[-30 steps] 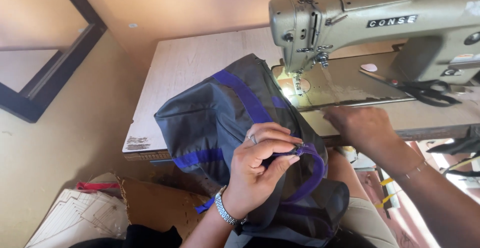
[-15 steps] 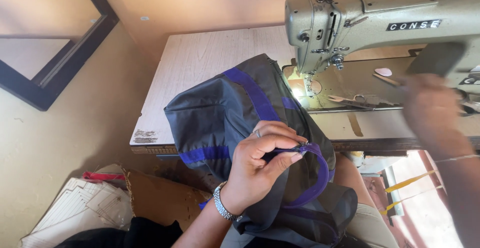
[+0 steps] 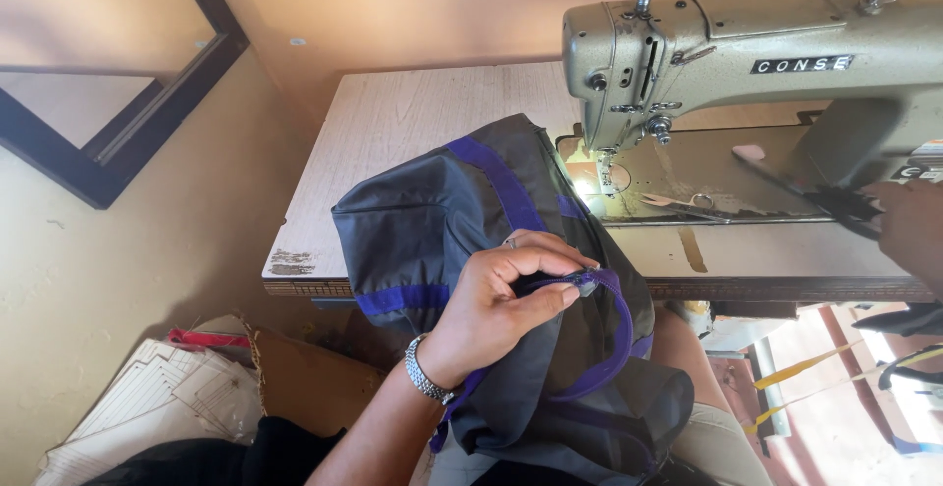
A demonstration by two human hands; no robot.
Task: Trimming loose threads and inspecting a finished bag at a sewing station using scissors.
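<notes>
You have one olive-green sewing machine (image 3: 747,64) in front of you, standing on one pale wooden table (image 3: 413,133). One dark grey bag with purple trim (image 3: 462,221) lies over the table edge. You have two hands in view, the left hand (image 3: 501,299) and the right hand (image 3: 914,231), one pair of scissors (image 3: 815,196), and one wristwatch (image 3: 424,373). One dark-framed panel (image 3: 147,123) leans on the wall.

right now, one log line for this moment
left hand pinching purple strap of grey bag | right hand holding scissors | beside sewing machine
</notes>
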